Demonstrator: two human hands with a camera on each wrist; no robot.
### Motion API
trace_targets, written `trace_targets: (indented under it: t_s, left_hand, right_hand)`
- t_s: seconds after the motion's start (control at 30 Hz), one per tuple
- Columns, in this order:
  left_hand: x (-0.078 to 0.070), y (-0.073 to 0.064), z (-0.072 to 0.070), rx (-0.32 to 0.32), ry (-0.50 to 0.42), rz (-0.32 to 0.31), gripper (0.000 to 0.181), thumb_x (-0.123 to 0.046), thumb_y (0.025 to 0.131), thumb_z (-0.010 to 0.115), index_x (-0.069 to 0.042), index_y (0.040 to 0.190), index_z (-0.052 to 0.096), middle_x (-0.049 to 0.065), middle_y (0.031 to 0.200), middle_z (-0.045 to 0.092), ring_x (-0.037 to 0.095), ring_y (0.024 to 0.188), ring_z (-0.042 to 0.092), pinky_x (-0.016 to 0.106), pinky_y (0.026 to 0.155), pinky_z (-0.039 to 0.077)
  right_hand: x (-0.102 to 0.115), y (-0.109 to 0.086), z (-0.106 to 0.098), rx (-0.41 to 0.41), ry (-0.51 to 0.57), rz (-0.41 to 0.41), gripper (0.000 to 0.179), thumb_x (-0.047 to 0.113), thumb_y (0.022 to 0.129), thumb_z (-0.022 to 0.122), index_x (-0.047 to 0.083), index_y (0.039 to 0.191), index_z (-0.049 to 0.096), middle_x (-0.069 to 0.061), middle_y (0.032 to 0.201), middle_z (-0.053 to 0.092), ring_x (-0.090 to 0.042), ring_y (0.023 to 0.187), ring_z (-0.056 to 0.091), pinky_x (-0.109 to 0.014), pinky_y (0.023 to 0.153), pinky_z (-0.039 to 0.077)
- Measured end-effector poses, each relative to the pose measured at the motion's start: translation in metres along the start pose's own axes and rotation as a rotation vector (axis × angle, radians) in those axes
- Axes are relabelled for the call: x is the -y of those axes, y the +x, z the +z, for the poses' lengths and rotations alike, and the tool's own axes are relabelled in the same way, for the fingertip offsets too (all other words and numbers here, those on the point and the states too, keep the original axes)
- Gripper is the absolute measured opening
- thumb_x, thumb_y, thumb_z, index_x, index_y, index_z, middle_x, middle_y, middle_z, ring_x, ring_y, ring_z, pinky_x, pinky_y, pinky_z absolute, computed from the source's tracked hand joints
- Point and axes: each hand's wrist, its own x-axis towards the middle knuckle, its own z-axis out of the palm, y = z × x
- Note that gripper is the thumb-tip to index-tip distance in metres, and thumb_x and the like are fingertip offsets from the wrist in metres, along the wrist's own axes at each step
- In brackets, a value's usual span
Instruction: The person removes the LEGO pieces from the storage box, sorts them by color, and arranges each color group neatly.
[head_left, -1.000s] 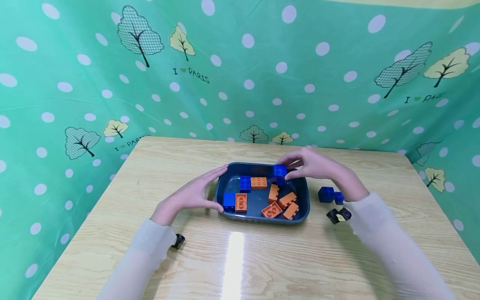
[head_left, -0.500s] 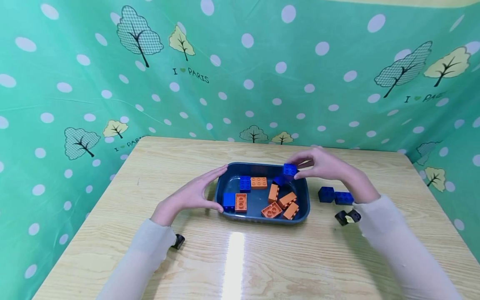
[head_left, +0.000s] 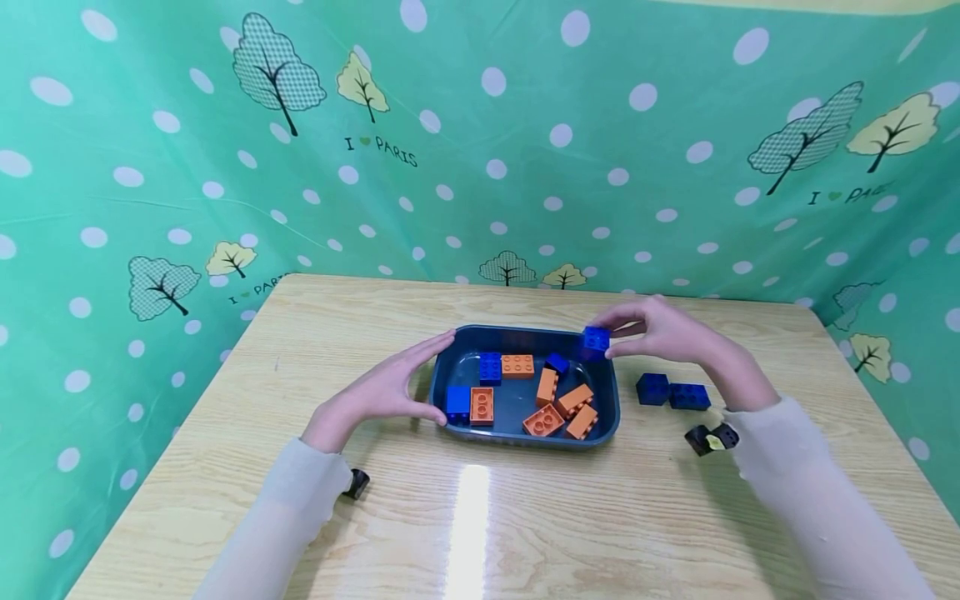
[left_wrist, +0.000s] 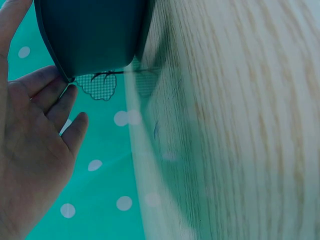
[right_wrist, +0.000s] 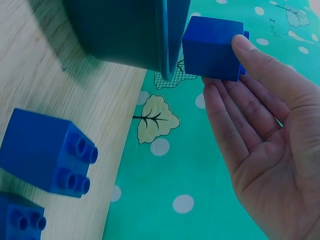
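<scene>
A dark blue bin stands mid-table. My left hand spans its left end, fingers extended to the far corner and thumb at the near corner. In the left wrist view the left hand touches the rim with its fingertips. Above the bin's right back corner, my right hand pinches a blue toy brick between thumb and fingers. In the right wrist view this held brick is raised beside the rim, its studs towards the palm. Inside lie several orange bricks and several blue bricks.
Two blue bricks, a squarish one and a longer one, lie on the wooden table right of the bin. Black wrist devices sit below both wrists. A green patterned curtain hangs behind.
My right hand has moved right and lifted the blue brick from the bin towards its right rim. A small blue brick underneath has come into view. The left hand has stayed in place.
</scene>
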Motion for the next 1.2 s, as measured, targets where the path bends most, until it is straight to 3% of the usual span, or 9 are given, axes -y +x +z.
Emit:
trace_targets:
  t_s: [0.5,0.77,0.9,1.07,1.2]
  left_hand:
    - [-0.001,0.000,-0.001,0.003,-0.001,-0.003,0.114,-0.046,0.071,0.088,-0.016,0.160,0.023,0.001,0.168,0.018,0.033,0.153,0.023,0.062,0.119,0.028]
    - [-0.001,-0.001,-0.001,0.002,-0.004,-0.005,0.114,-0.047,0.071,0.088,-0.016,0.160,0.023,0.001,0.168,0.018,0.033,0.154,0.023,0.063,0.119,0.029]
    - [0.000,0.000,0.000,0.003,0.000,-0.007,0.115,-0.047,0.071,0.088,-0.016,0.160,0.022,0.000,0.169,0.018,0.032,0.154,0.023,0.062,0.119,0.029]
    - [0.001,0.000,0.000,0.009,-0.004,-0.019,0.115,-0.047,0.070,0.088,-0.018,0.160,0.022,-0.002,0.169,0.017,0.030,0.155,0.022,0.060,0.121,0.027]
    - [0.001,0.000,-0.001,0.009,-0.004,-0.016,0.115,-0.047,0.071,0.088,-0.017,0.160,0.022,-0.002,0.169,0.017,0.030,0.154,0.021,0.061,0.120,0.028]
  right_hand:
    - [-0.009,-0.014,-0.005,-0.038,-0.045,0.026,0.041,0.016,0.089,0.076,0.002,0.126,0.066,-0.018,0.126,0.068,-0.039,0.118,0.065,-0.055,0.101,0.052]
    - [-0.018,-0.022,-0.005,-0.090,-0.088,-0.007,0.037,0.016,0.091,0.074,0.008,0.127,0.067,-0.014,0.127,0.068,-0.033,0.118,0.064,-0.055,0.101,0.052]
    - [-0.022,-0.027,-0.005,-0.124,-0.081,-0.007,0.037,0.016,0.092,0.073,0.010,0.128,0.067,-0.012,0.130,0.067,-0.024,0.117,0.064,-0.041,0.100,0.056]
    - [-0.028,-0.034,-0.005,-0.177,-0.061,-0.004,0.037,0.014,0.093,0.071,0.007,0.129,0.066,-0.016,0.131,0.066,0.003,0.110,0.061,-0.015,0.094,0.052]
    - [-0.034,-0.040,-0.005,-0.204,-0.049,0.017,0.040,0.014,0.094,0.070,0.006,0.132,0.064,-0.019,0.131,0.065,0.014,0.105,0.056,-0.007,0.090,0.048]
